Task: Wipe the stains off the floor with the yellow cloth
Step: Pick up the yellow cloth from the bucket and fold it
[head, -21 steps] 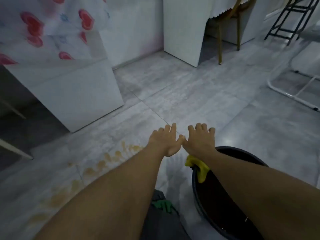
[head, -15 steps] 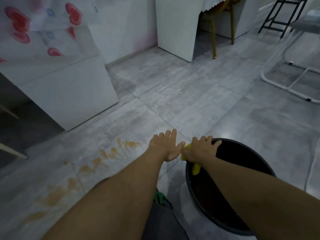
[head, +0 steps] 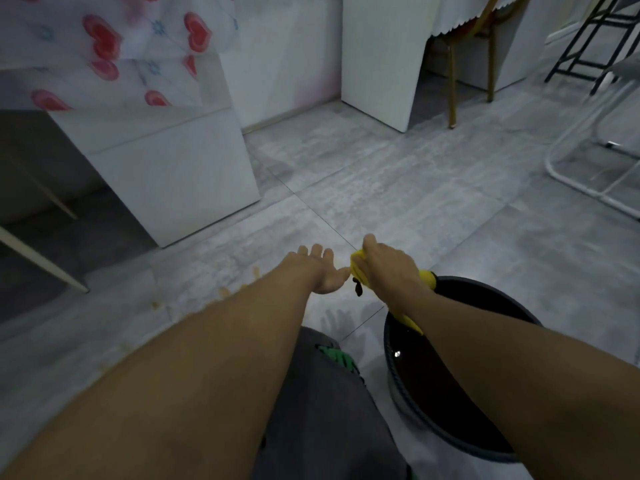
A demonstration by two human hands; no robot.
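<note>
My right hand is closed around the yellow cloth, lifted just above the far left rim of the black bucket. More of the cloth trails under my wrist toward the bucket. A small dark tag hangs from the cloth. My left hand hovers beside it, fingers spread and palm turned inward, its thumb near the cloth but holding nothing. Orange-brown stains dot the grey tiled floor to the left; my left forearm hides most of them.
A white cabinet under a heart-print cloth stands at the left. Another white panel and gold chair legs stand at the back. A white tube frame and a black rack are at the right. My knee in grey trousers is below.
My right hand went from flat over the bucket rim to closing on the yellow cloth and lifting it. My left hand turned palm inward. My view shifted, so my left arm covers more stains.
</note>
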